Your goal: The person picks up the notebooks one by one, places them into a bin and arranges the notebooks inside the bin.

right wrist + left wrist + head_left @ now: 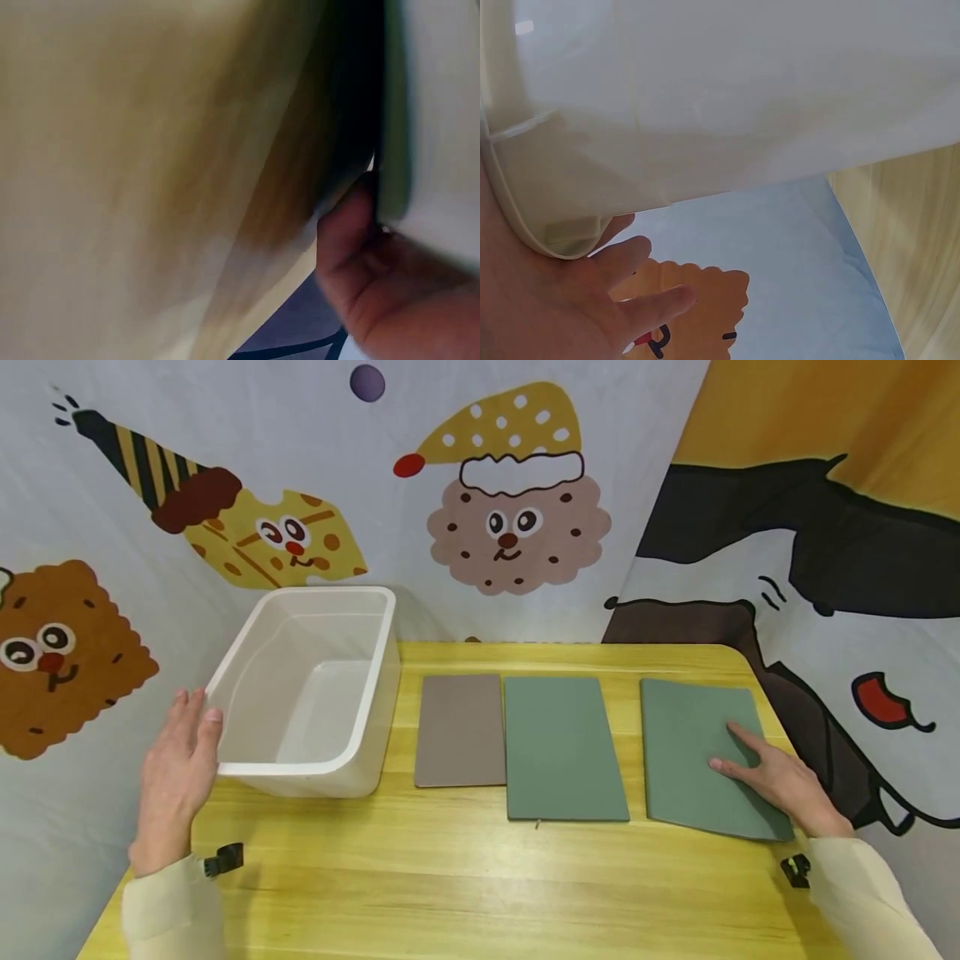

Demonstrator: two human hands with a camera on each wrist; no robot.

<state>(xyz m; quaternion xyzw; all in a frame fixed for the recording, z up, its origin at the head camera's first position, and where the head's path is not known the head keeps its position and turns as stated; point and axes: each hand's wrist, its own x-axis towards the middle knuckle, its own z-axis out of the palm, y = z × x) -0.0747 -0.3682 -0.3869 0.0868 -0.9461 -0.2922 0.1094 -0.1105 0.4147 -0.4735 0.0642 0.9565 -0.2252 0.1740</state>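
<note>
Touches with the straight-fingered left hand [176, 768] the near left rim of a white rectangular plastic bin [300, 768]. Rests the thumb and forefinger of the right hand [783, 781] upon a matt green rectangular book [686, 735]; probably grips its right edge with the other fingers, hidden here. Shows between, on the yellow wooden table [450, 885], a second green rectangular book [562, 747] and, just beside, a smaller grey-brown rectangular book [461, 731].
</note>
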